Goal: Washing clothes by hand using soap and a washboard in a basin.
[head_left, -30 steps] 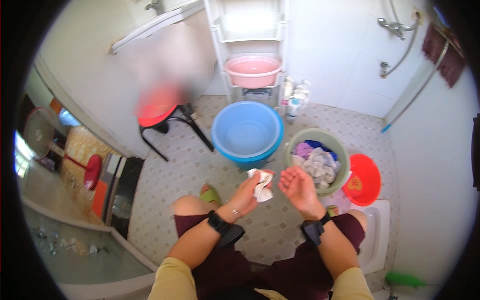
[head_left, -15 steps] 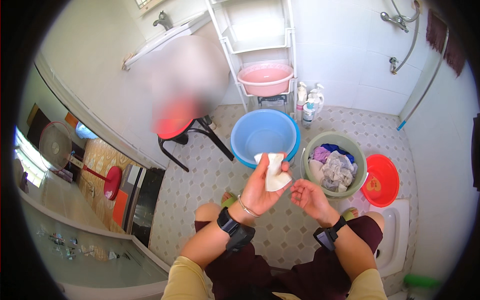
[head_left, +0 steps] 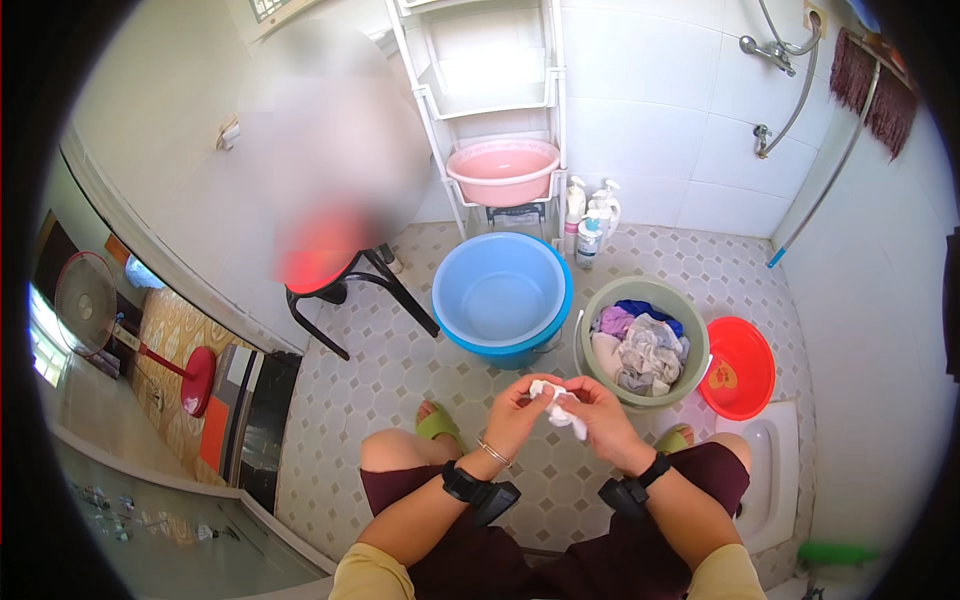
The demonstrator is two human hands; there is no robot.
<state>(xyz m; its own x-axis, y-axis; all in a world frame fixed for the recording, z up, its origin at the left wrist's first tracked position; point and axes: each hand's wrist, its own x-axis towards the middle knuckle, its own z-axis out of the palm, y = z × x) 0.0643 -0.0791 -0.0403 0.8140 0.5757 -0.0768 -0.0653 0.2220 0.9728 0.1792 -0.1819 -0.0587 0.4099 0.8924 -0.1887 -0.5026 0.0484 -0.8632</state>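
A small white cloth (head_left: 562, 410), bunched up, is pinched between my two hands above the tiled floor. My left hand (head_left: 514, 412) grips its left end, with thumb and fingers closed. On the other side my right hand (head_left: 606, 418) has its fingers closed on the cloth too, and a loose end hangs below them. Just beyond my hands stands a light blue basin (head_left: 499, 297) set in a darker blue bucket (head_left: 510, 355). To the right of it, a grey-green bucket (head_left: 612, 292) holds crumpled laundry (head_left: 648, 352) in white, grey, purple and blue.
A red basin (head_left: 752, 370) stands beside a squat toilet (head_left: 772, 460) on the right. Several pump bottles (head_left: 588, 240) and a white rack (head_left: 428, 100) with a pink basin (head_left: 503, 172) line the back wall. At left is a red-topped stool (head_left: 322, 275); a blurred patch hides what is above it.
My right hand has come in to the cloth and taken hold of it. The cloth, spread over my left hand before, is now bunched between both hands, lower and nearer to me.
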